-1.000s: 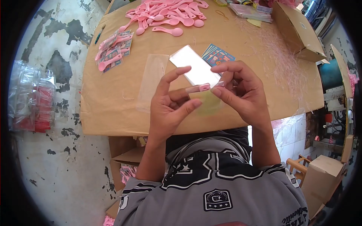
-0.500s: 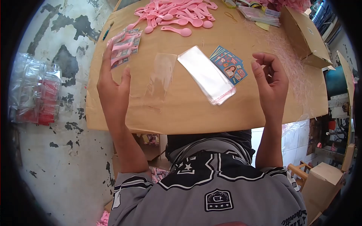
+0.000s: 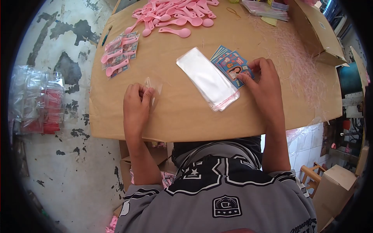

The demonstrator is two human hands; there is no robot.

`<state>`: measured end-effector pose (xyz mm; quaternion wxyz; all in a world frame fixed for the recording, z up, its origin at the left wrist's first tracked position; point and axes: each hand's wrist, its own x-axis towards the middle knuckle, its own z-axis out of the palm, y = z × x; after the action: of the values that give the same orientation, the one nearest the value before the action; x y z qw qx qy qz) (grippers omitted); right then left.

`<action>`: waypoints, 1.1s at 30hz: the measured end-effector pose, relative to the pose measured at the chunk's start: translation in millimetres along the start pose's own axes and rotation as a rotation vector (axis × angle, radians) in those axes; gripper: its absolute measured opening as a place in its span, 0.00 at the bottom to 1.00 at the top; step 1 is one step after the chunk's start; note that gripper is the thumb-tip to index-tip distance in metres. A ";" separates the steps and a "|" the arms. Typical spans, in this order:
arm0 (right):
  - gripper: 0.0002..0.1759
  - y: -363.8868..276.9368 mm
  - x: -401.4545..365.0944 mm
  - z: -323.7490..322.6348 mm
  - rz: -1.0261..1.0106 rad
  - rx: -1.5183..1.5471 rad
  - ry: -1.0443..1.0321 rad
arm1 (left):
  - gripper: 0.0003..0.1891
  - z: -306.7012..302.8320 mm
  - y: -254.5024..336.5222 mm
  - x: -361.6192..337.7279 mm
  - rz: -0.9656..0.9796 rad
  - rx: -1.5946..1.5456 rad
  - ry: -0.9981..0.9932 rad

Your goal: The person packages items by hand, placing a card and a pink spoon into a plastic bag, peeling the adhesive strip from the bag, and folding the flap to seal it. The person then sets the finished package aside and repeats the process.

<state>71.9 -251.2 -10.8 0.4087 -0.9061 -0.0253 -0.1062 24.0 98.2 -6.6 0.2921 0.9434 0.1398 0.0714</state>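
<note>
Packing looks early: a few bagged spoons point(image 3: 118, 54) done, a big heap of loose pink spoons point(image 3: 175, 15) left. The left hand point(image 3: 136, 104) pinches one clear bag point(image 3: 154, 86) on the cardboard tabletop point(image 3: 186, 120). The right hand point(image 3: 263, 79) touches the printed cards point(image 3: 231, 66) beside the bag stack point(image 3: 206, 77); can't tell if it grips one.

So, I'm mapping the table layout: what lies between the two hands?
In the head view, a stack of clear bags lies between the left hand and the right hand.
</note>
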 end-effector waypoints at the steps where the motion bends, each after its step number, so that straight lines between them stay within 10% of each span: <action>1: 0.17 1.3 1.3 -0.7 0.026 0.037 0.004 | 0.14 -1.2 1.0 0.9 -0.057 -0.050 -0.025; 10: 0.11 -7.3 -0.2 -9.4 0.188 0.215 0.105 | 0.13 -1.6 6.5 -3.9 0.041 -0.675 0.046; 16: 0.10 -14.7 -3.4 -14.0 -0.359 0.145 0.504 | 0.16 -19.7 -13.2 -10.9 -0.110 -0.693 -0.197; 19: 0.11 -22.7 -7.9 -16.9 -0.164 0.607 0.269 | 0.17 -31.7 -12.8 -15.0 -0.108 -0.848 -0.205; 22: 0.10 -25.4 -11.2 -15.0 -0.154 0.318 0.313 | 0.17 -28.0 -4.7 -21.0 -0.044 -1.184 -0.130; 33: 0.11 -49.3 -48.9 5.7 0.117 0.830 -0.532 | 0.18 27.6 55.8 -38.5 -0.081 -1.567 -0.056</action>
<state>18.6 -212.2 11.3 0.7197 -0.6626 -0.1180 0.1707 5.8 27.7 0.6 0.8782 0.4581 0.0757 0.1144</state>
